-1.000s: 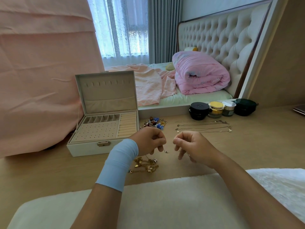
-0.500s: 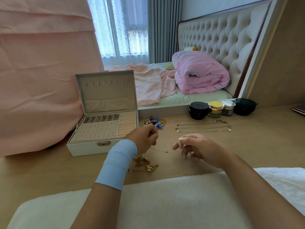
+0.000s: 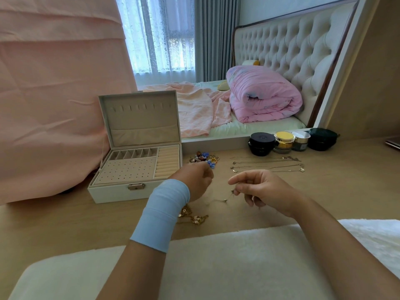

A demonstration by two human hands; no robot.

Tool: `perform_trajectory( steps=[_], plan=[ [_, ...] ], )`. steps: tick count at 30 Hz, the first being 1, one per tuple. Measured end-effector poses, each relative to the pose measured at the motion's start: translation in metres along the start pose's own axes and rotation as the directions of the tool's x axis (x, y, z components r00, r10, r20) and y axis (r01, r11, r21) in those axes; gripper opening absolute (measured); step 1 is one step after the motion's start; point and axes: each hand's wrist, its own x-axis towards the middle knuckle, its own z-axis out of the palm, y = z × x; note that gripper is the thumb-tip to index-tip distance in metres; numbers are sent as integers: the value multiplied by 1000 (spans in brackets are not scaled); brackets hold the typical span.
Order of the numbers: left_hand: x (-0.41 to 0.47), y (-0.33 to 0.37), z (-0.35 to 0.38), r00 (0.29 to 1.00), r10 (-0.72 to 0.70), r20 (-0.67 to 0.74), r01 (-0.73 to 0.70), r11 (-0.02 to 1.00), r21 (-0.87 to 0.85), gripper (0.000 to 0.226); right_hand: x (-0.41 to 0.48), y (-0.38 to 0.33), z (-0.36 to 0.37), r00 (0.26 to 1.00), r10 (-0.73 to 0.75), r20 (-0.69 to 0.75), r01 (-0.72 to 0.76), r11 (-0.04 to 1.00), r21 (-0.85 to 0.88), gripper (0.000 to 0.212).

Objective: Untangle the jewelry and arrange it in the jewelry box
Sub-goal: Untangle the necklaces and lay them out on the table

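Gold fine-link chain [image 3: 224, 200] sags between left hand [image 3: 194, 180] and right hand [image 3: 264, 189], both pinching it, hands now wider apart; likely untangled

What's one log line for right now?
left hand, right hand: pinch thin chain | jewelry box: open, empty | gold tangle: on table

Soft daylight from the window [image 3: 164, 40]; wide-angle edge bending.

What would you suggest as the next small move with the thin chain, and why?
Probably draw the hands apart: the thin chain sags slack between the left hand and right hand, while straightened necklaces already lie in rows behind them.
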Motion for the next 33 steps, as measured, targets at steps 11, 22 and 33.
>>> perform_trajectory(
  steps=[11,22,33],
  plan=[
    [2,5,33,966,164,201,30,700,-714,16,-2,-4,-6,983,-98,-157,98,995,-10,15],
    [3,-2,17,992,118,41,-107,970,-220,12,-2,0,-6,999,10,-44,-25,937,-348,10],
    [2,-10,6,988,157,-15,-157,966,-204,10,-2,0,-2,991,-52,-125,11,952,-307,8]
  ],
)
